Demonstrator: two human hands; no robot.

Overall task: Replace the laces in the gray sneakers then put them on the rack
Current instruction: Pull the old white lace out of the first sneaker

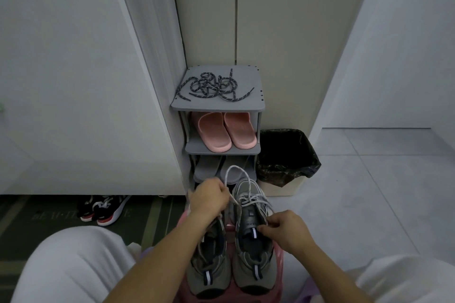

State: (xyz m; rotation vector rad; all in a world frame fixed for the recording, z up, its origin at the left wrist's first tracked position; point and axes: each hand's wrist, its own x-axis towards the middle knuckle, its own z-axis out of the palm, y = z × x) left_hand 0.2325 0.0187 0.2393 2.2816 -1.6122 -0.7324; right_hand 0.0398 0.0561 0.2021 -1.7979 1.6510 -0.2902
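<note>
Gray sneakers point(253, 253): pair side by side, toes toward the rack, on a pink plastic support point(280, 262) between the person's knees; likely raised there for easy reach.
Light laces point(248, 198): threaded in the right-side sneaker, one loop lifted above its toe end; the other sneaker's lacing is partly hidden by the forearm.
Left hand point(209, 198): fingers curled tight round a lace strand, drawing it up, probably to loosen it.
Right hand point(286, 231): fingers pinch lace beside the tongue, likely steadying the shoe against the pull.
Dark speckled laces point(214, 86): loose tangle across the top shelf, near its front edge; presumably the replacements, untouched.
Rack point(256, 106): gray, against the wall corner; pink slippers point(224, 131) on the second shelf.
Stage: old laces coming out, judged early.
</note>
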